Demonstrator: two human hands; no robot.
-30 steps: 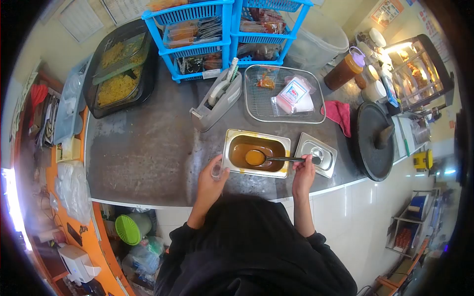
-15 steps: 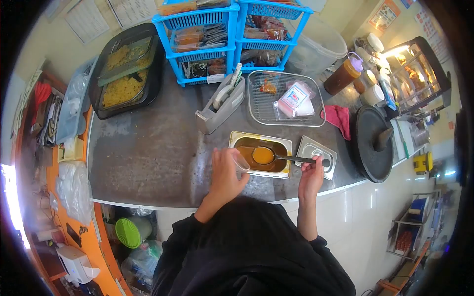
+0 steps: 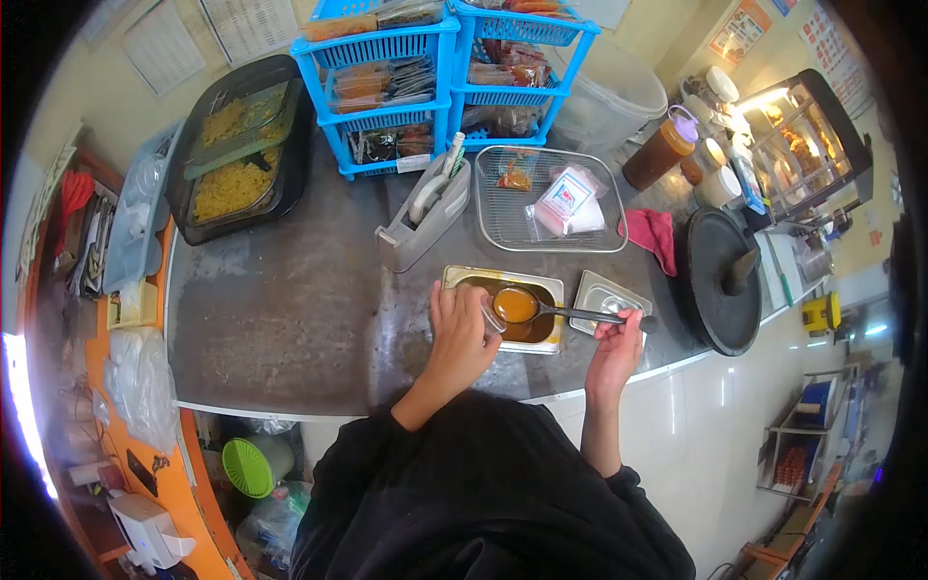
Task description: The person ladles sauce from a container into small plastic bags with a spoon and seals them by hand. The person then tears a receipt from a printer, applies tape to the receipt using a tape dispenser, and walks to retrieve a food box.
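Observation:
My right hand [image 3: 616,360] is closed round the dark handle of a ladle [image 3: 514,305], whose bowl is full of orange-brown sauce. The ladle's bowl is above a rectangular metal container [image 3: 553,340] with more of the sauce inside. In my left hand [image 3: 458,333] is a small clear plastic cup [image 3: 493,315], tilted with its mouth toward the ladle. Cup and ladle bowl are side by side over the container; whether they touch I cannot tell. A metal lid [image 3: 597,295] lies to the right of the container, partly under the ladle handle.
Behind the container are a tape dispenser [image 3: 422,220] and a wire tray [image 3: 498,232] with packets. Blue basket racks [image 3: 377,121] stand at the back. On the right are a red cloth [image 3: 652,238], a stone mortar [image 3: 710,314] and a sauce bottle [image 3: 661,155].
The ladle has come up from the sauce, closer to the cup. My left hand has turned the cup toward the ladle's bowl. The whole view has shifted slightly.

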